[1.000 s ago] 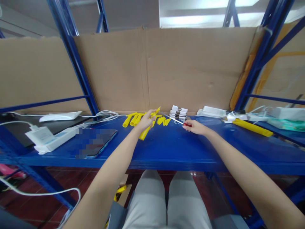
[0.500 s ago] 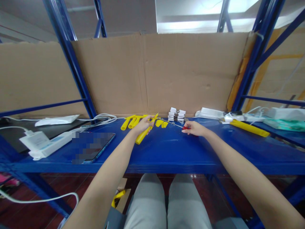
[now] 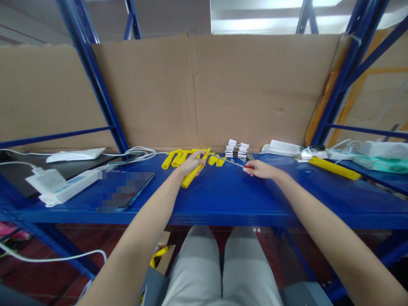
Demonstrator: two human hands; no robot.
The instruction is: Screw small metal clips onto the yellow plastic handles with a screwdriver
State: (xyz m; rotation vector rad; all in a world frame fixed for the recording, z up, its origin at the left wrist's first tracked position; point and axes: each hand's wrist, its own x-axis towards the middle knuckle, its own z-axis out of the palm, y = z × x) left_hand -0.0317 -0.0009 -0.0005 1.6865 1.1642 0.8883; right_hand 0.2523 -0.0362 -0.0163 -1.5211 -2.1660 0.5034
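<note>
My left hand (image 3: 190,162) grips a long yellow tube (image 3: 190,177) that slants from the blue shelf (image 3: 223,199) up toward the back. My right hand (image 3: 257,168) is closed on red-handled scissors (image 3: 236,162), whose metal blades point left toward the tube's upper end. Behind the left hand lie several cut yellow tube pieces (image 3: 174,158). More short yellow bits (image 3: 216,160) lie between the hands, near the cardboard wall.
A stack of small white parts (image 3: 236,149) stands behind the scissors. At left lie a tablet (image 3: 126,189), a white power strip (image 3: 68,187) with a charger and white cables. To the right are another long yellow tube (image 3: 333,168) and white packages (image 3: 282,148). Blue rack posts flank the shelf.
The left hand has lowered the yellow tube closer to the shelf. The scissors stay pointed at its upper end. The view shifted slightly.
</note>
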